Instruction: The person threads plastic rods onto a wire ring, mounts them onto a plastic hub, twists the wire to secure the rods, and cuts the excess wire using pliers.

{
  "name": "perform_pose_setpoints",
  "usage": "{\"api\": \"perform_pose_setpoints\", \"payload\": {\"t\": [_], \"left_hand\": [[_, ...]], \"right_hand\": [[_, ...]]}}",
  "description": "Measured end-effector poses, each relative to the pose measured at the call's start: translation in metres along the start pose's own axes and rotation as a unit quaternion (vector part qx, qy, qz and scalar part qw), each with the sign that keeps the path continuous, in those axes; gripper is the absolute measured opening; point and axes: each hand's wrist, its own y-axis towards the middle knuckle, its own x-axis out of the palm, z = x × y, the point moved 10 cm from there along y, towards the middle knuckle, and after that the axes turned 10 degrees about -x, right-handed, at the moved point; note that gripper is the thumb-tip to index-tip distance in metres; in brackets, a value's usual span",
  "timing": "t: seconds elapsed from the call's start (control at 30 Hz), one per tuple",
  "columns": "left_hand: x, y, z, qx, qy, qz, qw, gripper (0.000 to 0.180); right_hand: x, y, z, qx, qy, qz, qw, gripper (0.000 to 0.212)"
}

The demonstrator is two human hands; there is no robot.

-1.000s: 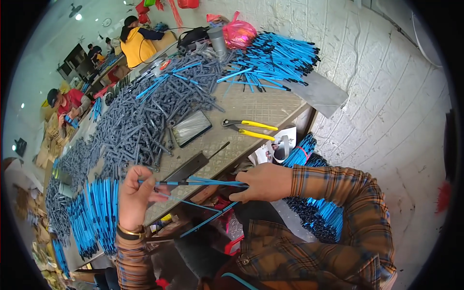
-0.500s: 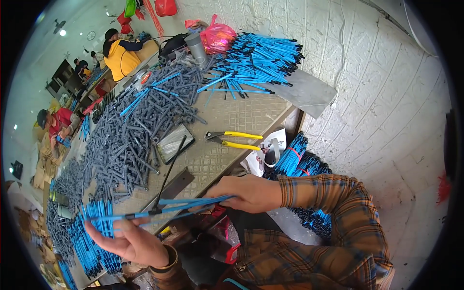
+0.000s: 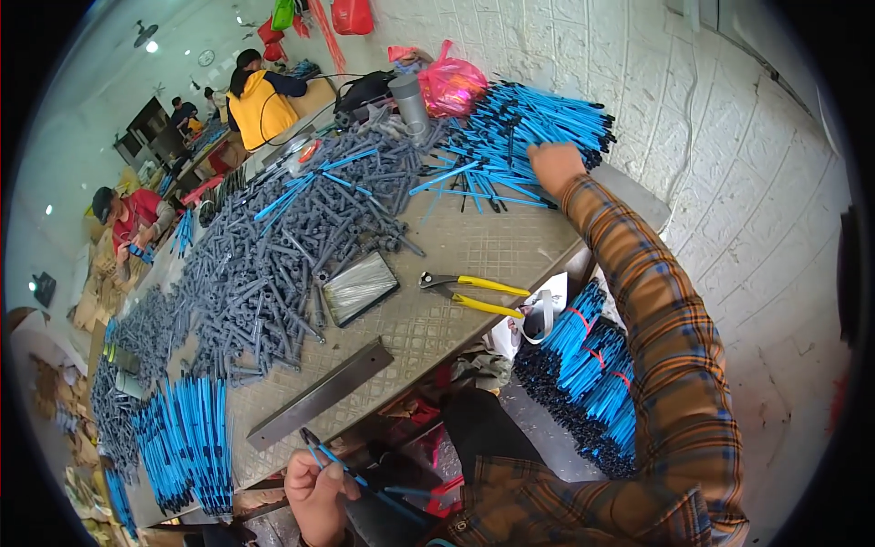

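Observation:
Low at the table's front edge, my left hand (image 3: 315, 492) is closed around a thin blue rod (image 3: 339, 463) with a black end; a second blue length beside it may be another rod. My right arm stretches to the back right, where my right hand (image 3: 556, 170) touches the big heap of blue rods (image 3: 510, 128) with black tips. Its fingers are curled in, and what they grip is hidden. A flat metal bar (image 3: 321, 394) lies just beyond my left hand. Blue rods in a neat row (image 3: 187, 438) lie to its left.
Yellow-handled pliers (image 3: 478, 290) and a tray of thin clear strips (image 3: 362, 284) lie mid-table. Grey plastic parts (image 3: 264, 264) form a large heap at left. Banded bundles of blue rods (image 3: 592, 356) stand below the right edge. Co-workers sit at the far left.
My right hand has left the rods near my left hand and reached out to the back-right heap. My left hand has dropped nearer and closed. The view has shifted slightly.

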Motion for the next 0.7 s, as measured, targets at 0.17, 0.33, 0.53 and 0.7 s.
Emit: {"api": "perform_pose_setpoints", "payload": {"t": [0.17,0.33,0.53,0.7], "left_hand": [[0.002,-0.002,-0.011,-0.107,-0.112,-0.027,0.988,0.012],[0.020,0.000,-0.013,-0.099,-0.127,-0.163,0.973,0.019],[0.032,-0.015,0.002,-0.046,-0.122,-0.199,0.971,0.025],[0.019,-0.022,-0.004,-0.071,-0.086,-0.182,0.977,0.029]], "right_hand": [[0.000,-0.007,-0.017,0.061,0.280,0.054,0.956,0.019],[0.011,-0.020,-0.016,0.144,0.533,0.134,0.823,0.030],[0.005,-0.014,-0.037,0.072,0.377,0.024,0.923,0.032],[-0.017,-0.046,-0.060,0.052,0.321,-0.044,0.945,0.032]]}}
